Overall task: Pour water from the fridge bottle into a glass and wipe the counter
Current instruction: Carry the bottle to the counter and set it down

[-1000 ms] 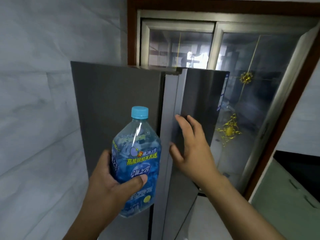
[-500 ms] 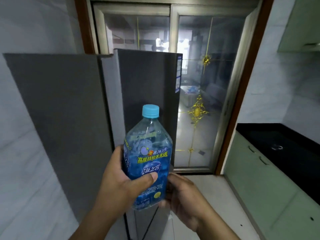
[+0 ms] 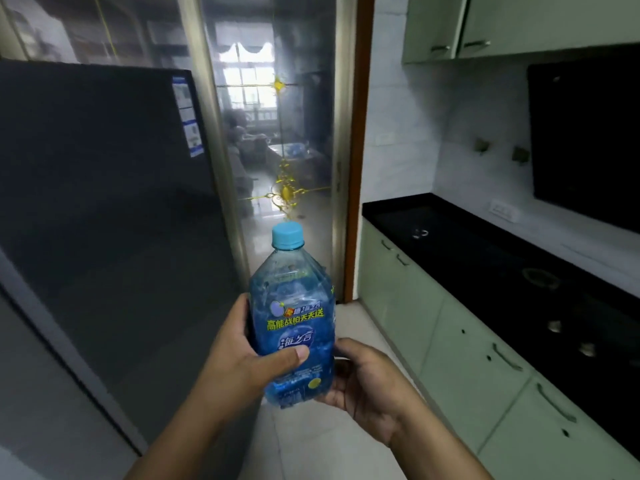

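Note:
A clear blue plastic water bottle [image 3: 292, 306] with a light blue cap and a blue label stands upright in front of me, capped. My left hand [image 3: 239, 362] wraps its left side, thumb across the label. My right hand [image 3: 363, 386] cups the bottle's lower right side and base. The dark grey fridge [image 3: 104, 209] stands at the left with its doors shut. A black counter [image 3: 485, 251] runs along the right wall. A small clear glass-like thing [image 3: 420, 233] sits far back on the counter, too small to tell for sure.
Pale green lower cabinets [image 3: 450, 341] stand under the counter, upper cabinets [image 3: 450, 26] above. A gas hob with knobs [image 3: 568, 327] is set into the counter. A glass sliding door [image 3: 277, 133] with gold ornaments is straight ahead. Light floor tiles [image 3: 311, 445] lie between fridge and cabinets.
My right hand left the fridge door, which is now shut, and came to the bottle's base. My view has swung right from the fridge toward the counter.

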Tool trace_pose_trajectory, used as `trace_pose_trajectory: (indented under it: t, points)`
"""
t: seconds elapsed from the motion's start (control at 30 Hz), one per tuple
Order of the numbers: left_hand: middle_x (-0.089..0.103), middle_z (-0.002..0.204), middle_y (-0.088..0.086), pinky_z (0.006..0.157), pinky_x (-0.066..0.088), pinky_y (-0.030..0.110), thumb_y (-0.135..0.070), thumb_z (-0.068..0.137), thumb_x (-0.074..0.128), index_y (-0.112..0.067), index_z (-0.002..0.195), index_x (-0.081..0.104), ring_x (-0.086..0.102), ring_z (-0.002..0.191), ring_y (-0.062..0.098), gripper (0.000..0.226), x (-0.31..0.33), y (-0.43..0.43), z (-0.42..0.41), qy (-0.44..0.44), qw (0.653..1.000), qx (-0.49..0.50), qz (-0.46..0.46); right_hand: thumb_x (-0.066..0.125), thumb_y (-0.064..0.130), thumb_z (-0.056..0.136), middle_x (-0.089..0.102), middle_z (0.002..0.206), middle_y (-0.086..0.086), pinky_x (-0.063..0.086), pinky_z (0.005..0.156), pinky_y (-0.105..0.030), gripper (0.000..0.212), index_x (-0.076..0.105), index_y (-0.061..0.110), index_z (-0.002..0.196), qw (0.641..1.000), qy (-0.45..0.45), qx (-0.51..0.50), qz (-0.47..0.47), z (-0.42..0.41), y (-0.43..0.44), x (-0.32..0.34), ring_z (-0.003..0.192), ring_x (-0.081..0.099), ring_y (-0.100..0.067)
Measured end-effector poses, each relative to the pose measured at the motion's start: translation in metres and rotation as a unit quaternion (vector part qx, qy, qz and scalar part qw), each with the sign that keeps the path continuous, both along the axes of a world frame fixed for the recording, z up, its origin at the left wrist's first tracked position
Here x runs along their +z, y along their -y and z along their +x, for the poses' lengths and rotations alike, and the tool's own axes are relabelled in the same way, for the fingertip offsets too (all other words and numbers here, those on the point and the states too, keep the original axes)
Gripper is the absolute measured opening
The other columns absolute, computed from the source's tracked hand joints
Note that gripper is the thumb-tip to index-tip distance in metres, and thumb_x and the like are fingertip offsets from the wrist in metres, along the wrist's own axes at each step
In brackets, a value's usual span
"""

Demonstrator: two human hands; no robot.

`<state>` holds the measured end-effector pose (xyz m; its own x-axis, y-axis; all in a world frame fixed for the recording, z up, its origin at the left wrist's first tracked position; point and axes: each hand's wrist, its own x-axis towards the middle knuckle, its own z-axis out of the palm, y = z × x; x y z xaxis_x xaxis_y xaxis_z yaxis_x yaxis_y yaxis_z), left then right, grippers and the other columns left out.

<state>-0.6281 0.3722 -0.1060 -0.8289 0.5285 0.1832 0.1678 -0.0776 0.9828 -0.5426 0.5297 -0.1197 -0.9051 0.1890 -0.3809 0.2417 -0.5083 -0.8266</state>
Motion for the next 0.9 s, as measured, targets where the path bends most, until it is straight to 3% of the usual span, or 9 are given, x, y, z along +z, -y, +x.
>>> trace_pose_trajectory:
  t: [0.17,0.3,0.43,0.57,0.73,0.9]
  points:
    - [0.076,0.110,0.008,0.072,0.062,0.033,-0.021,0.050,0.089,-0.015,0.123,0.056,0.076,0.096,0.028,0.080,-0.012,-0.066,0.022,0.007,0.997,-0.077,-0.022,0.049,0.017,0.097,0.077,0.100,-0.015,0.060,0.086,-0.044,0.031,0.075,0.002,0.108,0.998,0.006,-0.061,-0.026,0.045,-0.054,-0.010,0.085,0.073,-0.027]
    - [0.076,0.110,0.007,0.073,0.062,0.031,-0.012,0.054,0.089,-0.015,0.123,0.056,0.075,0.097,0.027,0.077,-0.018,-0.109,0.030,0.009,0.988,-0.144,-0.046,0.048,0.020,0.099,0.077,0.094,-0.011,0.059,0.083,-0.044,0.031,0.075,0.006,0.108,0.992,0.001,-0.116,-0.047,0.070,-0.086,-0.020,0.077,0.074,-0.023]
    - [0.075,0.113,0.005,0.073,0.062,0.031,-0.017,0.052,0.093,-0.020,0.124,0.057,0.075,0.099,0.025,0.080,-0.024,-0.144,0.031,0.021,0.979,-0.195,-0.064,0.049,0.028,0.101,0.076,0.090,-0.015,0.061,0.078,-0.043,0.038,0.064,-0.002,0.119,0.981,0.026,-0.185,-0.060,0.085,-0.110,-0.028,0.075,0.072,-0.025]
    - [0.076,0.111,0.001,0.070,0.062,0.027,-0.010,0.055,0.092,-0.020,0.121,0.058,0.075,0.097,0.022,0.075,-0.030,-0.187,0.021,0.014,0.962,-0.261,-0.073,0.052,0.034,0.099,0.073,0.092,-0.021,0.058,0.086,-0.050,0.038,0.061,-0.001,0.110,0.960,0.041,-0.266,-0.074,0.094,-0.135,-0.033,0.079,0.070,-0.031]
    - [0.073,0.118,0.010,0.081,0.062,0.044,-0.018,0.053,0.094,-0.023,0.125,0.058,0.073,0.103,0.031,0.081,-0.034,-0.240,0.005,0.023,0.931,-0.359,-0.066,0.051,0.038,0.098,0.072,0.096,-0.024,0.052,0.096,-0.055,0.043,0.064,-0.003,0.107,0.934,0.051,-0.344,-0.084,0.096,-0.162,-0.037,0.083,0.067,-0.033]
    - [0.075,0.113,0.006,0.081,0.063,0.041,-0.011,0.059,0.093,-0.023,0.119,0.059,0.074,0.102,0.026,0.071,-0.038,-0.292,-0.004,0.005,0.898,-0.434,-0.078,0.054,0.040,0.097,0.072,0.106,-0.024,0.054,0.095,-0.055,0.056,0.059,-0.007,0.127,0.899,0.046,-0.427,-0.090,0.096,-0.181,-0.040,0.090,0.069,-0.034]
